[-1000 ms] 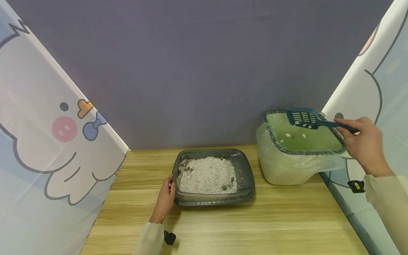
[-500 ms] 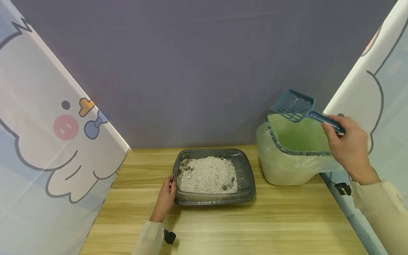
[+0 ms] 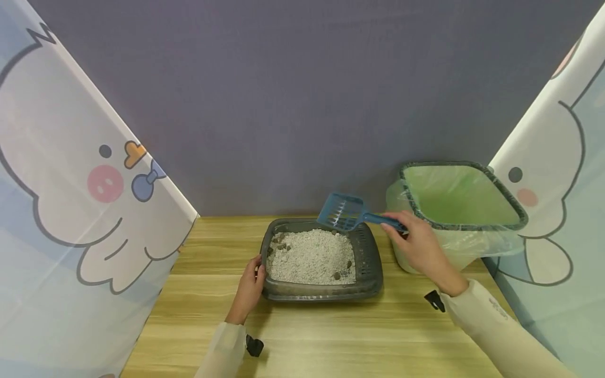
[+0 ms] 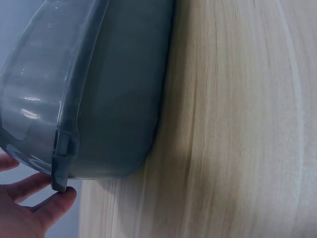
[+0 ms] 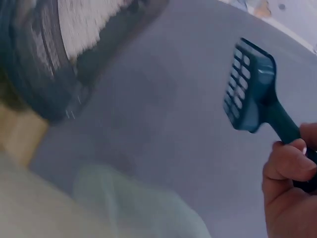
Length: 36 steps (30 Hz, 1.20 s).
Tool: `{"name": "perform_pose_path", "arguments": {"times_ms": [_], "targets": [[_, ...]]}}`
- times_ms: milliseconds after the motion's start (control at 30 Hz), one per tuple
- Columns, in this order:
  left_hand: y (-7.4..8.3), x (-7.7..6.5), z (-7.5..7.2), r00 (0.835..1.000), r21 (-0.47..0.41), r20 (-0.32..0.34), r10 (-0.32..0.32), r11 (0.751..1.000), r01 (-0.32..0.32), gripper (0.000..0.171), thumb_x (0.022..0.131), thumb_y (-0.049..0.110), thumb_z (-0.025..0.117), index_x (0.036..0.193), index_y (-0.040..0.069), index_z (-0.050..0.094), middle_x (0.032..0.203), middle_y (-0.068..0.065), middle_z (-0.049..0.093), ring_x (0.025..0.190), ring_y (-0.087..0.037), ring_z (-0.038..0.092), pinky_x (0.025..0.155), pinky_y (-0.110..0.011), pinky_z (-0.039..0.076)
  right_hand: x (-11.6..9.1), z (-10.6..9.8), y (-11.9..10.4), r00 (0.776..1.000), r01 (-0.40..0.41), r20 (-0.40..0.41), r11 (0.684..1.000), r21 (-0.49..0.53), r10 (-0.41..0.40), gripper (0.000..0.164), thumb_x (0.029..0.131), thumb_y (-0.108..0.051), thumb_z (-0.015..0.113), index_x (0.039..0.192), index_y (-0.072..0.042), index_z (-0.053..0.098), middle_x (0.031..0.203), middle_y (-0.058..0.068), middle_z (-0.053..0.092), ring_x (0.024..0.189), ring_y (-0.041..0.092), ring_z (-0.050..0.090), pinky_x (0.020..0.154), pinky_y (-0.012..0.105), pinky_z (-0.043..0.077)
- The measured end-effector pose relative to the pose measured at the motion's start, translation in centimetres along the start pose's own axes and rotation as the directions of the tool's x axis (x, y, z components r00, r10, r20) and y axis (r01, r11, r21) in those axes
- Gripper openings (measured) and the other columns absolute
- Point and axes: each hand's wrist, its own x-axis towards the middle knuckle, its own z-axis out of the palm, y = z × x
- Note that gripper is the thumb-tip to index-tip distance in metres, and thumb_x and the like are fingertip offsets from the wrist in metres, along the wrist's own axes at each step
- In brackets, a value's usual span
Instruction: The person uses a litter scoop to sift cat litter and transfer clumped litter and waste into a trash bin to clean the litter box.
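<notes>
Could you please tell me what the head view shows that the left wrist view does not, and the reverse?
Only the head view shows the right hand holding a blue slotted plastic scoop, the pale square-mouthed bin with its translucent liner, and the whitish granular litter with brown clumps.

Only the left wrist view clearly shows a small grey tab on the rim of the dark grey rectangular plastic tray.

Both show that tray, the left hand pinching its rim, and the wood-grain tabletop.

Left wrist: tray [image 4: 119, 99], left hand [image 4: 22, 215] cut off by edges | right wrist: we get the tray blurred | head: we lose some bin [image 3: 472, 228] behind the right hand [image 3: 419, 245], can't read sleeve print [image 3: 498, 308]
</notes>
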Motion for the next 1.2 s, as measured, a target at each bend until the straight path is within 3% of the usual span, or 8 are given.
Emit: {"name": "perform_pose_path", "arguments": {"times_ms": [133,267,467,600,700,833,933,1200], "targets": [[0.0,0.0,0.0,1.000,-0.001,0.001,0.008,1.000,-0.008,0.045,0.104,0.027,0.038,0.142,0.003,0.037,0.126,-0.017,0.049,0.100,-0.028,0.057,0.077,-0.042,0.049,0.0,3.4,-0.1,0.985,-0.074,0.155,0.997,0.003,0.073,0.027,0.092,-0.017,0.064,0.115,-0.003,0.065,0.092,0.006,0.060,0.056,0.011,0.043,0.053,0.030,0.037],[0.0,0.1,0.0,1.000,-0.004,0.009,-0.002,1.000,0.002,0.046,0.104,0.027,0.038,0.142,0.002,0.036,0.125,-0.017,0.049,0.099,-0.027,0.056,0.077,-0.041,0.048,-0.4,6.2,-0.1,0.939,-0.174,0.304,0.985,0.021,0.159,0.029,0.094,-0.017,0.060,0.120,-0.002,0.061,0.105,0.011,0.059,0.056,0.013,0.047,0.053,0.031,0.040],[0.1,0.0,-0.1,1.000,-0.002,0.012,-0.002,1.000,0.002,0.047,0.104,0.028,0.038,0.143,0.003,0.035,0.126,-0.017,0.049,0.101,-0.027,0.056,0.078,-0.042,0.048,-0.6,9.6,-0.4,0.868,-0.241,0.448,0.971,0.008,0.212,0.031,0.097,-0.014,0.056,0.124,-0.001,0.056,0.122,0.015,0.054,0.079,0.020,0.055,0.068,0.038,0.044],[0.1,0.0,-0.1,1.000,-0.001,0.006,0.004,1.000,-0.004,0.046,0.104,0.028,0.038,0.143,0.002,0.036,0.125,-0.018,0.049,0.100,-0.028,0.056,0.077,-0.042,0.048,-0.6,11.6,-0.5,0.830,-0.273,0.499,0.962,-0.029,0.250,0.031,0.096,-0.017,0.057,0.123,-0.002,0.058,0.120,0.013,0.057,0.073,0.016,0.053,0.069,0.037,0.043],[0.2,0.1,0.0,1.000,-0.004,0.006,0.000,1.000,0.000,0.046,0.104,0.028,0.038,0.143,0.003,0.036,0.126,-0.018,0.049,0.101,-0.028,0.056,0.079,-0.043,0.048,-0.6,12.9,-0.5,0.807,-0.303,0.524,0.952,-0.028,0.272,0.030,0.097,-0.017,0.056,0.122,0.000,0.058,0.099,0.010,0.061,0.060,0.015,0.050,0.061,0.035,0.042],[0.2,0.2,0.1,1.000,-0.005,0.004,0.000,1.000,0.000,0.046,0.104,0.027,0.038,0.143,0.003,0.036,0.126,-0.018,0.049,0.102,-0.029,0.056,0.080,-0.044,0.048,-0.4,14.3,-0.6,0.798,-0.326,0.531,0.945,-0.015,0.284,0.030,0.099,-0.017,0.053,0.122,0.001,0.057,0.066,0.005,0.056,0.043,0.014,0.042,0.048,0.031,0.037],[0.2,0.3,0.1,1.000,0.001,-0.006,0.005,1.000,-0.005,0.045,0.104,0.026,0.038,0.142,0.002,0.037,0.125,-0.018,0.049,0.101,-0.029,0.057,0.079,-0.044,0.048,-0.1,15.3,-0.9,0.794,-0.322,0.539,0.946,-0.018,0.281,0.029,0.099,-0.018,0.051,0.121,0.000,0.058,0.056,0.002,0.052,0.039,0.012,0.039,0.044,0.029,0.035],[0.1,0.3,0.2,0.999,0.015,-0.026,0.037,0.999,-0.037,0.041,0.103,0.018,0.041,0.140,-0.001,0.039,0.123,-0.020,0.051,0.097,-0.030,0.058,0.076,-0.043,0.049,0.8,17.6,-1.0,0.780,-0.214,0.601,0.977,-0.011,0.177,0.021,0.097,-0.016,0.055,0.111,-0.002,0.064,0.083,0.002,0.060,0.062,0.013,0.049,0.062,0.035,0.041]]}}
